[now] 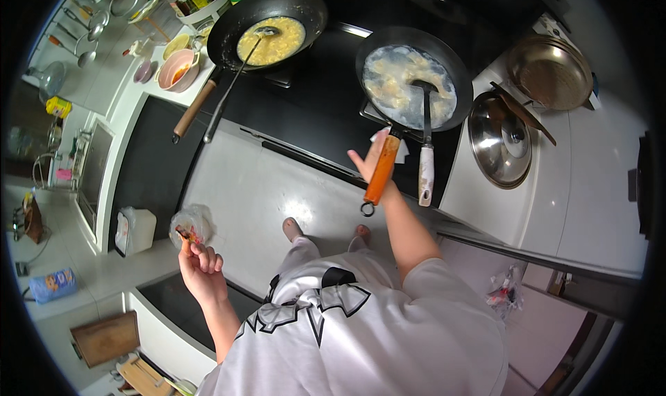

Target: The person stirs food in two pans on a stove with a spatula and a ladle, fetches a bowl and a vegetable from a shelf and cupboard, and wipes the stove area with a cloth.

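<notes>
My left hand [204, 272] is raised at the lower left, pinching a small orange-brown piece with a dark tip [183, 234], which looks like food. My right hand [370, 160] is at the stove's front edge, partly hidden behind the orange handle [383, 169] of the right wok. Its thumb stands apart, and its fingertips are by a crumpled white paper or cloth [401, 152]; whether they grip it is unclear. That wok [464, 91] holds pale pieces in bubbling, cloudy liquid, with a white-handled spatula [426, 161] leaning in it. The left wok [223, 24] holds yellow, egg-like food and a long-handled ladle [237, 86].
Right of the black stove [312, 104] are a domed steel lid [494, 151], a wooden spatula or lid piece [525, 115] and a steel pan [551, 78]. A pink pot [174, 78] and bowls stand at left. A plastic bag [200, 221] and bin [139, 232] sit on the floor.
</notes>
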Demonstrator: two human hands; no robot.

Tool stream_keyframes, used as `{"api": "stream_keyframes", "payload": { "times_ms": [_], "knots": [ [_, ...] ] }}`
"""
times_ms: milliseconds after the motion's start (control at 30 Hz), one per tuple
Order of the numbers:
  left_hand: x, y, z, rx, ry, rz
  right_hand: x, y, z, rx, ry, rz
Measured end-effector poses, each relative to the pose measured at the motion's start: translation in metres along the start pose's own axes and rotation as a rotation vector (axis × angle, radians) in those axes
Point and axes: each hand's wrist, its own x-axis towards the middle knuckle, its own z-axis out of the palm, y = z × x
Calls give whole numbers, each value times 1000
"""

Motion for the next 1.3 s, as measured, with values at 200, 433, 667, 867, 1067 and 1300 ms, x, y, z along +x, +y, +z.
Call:
{"api": "stream_keyframes", "payload": {
  "times_ms": [200,433,667,867,1067,1300],
  "knots": [
    [68,45,-34,19,-80,-1,0,-34,14,-17,-114,-184],
    [106,62,-66,71,-103,-82,-15,88,0,-306,197,486],
    [117,67,-71,48,-27,-88,37,-79,50,-172,-21,184],
    [122,69,-52,105,-61,-101,26,-112,60,-32,-117,-82],
    [126,53,-50,88,-140,-147,-48,51,-10,-217,118,368],
    [122,40,-26,111,-142,-170,-35,-48,-36,-3,-109,513]
  ]
}}
